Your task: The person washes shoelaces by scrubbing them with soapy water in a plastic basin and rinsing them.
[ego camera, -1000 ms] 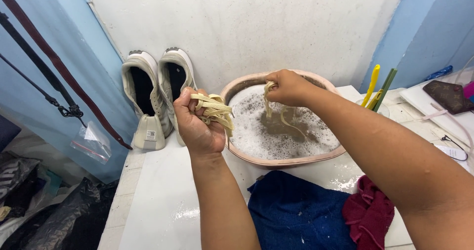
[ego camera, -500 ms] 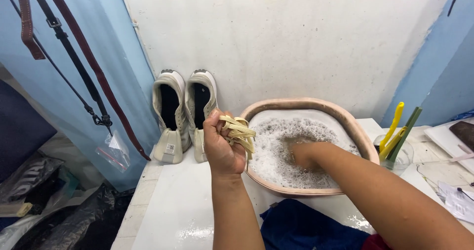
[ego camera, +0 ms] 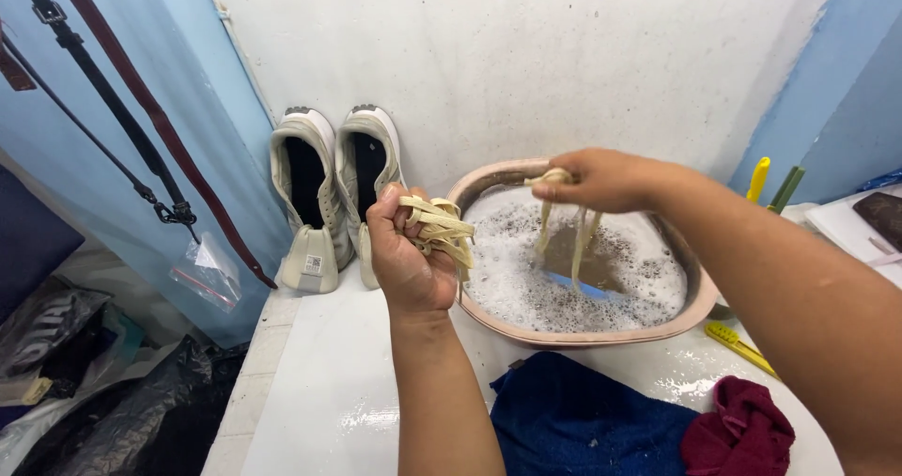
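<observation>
Lace-washing step: left hand (ego camera: 409, 260) clenches bundled laces (ego camera: 440, 230); right hand (ego camera: 601, 180) pinches another lace (ego camera: 564, 222) over basin (ego camera: 489, 180) at 12 o'clock; next needs wringing

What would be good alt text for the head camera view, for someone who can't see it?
A person's left hand holds a bunch of wet cream shoelaces while the right hand lifts another lace out of a pink basin of soapy water on a white counter. Two pale sneakers lean against the wall behind; blue and maroon cloths lie in front.
</observation>
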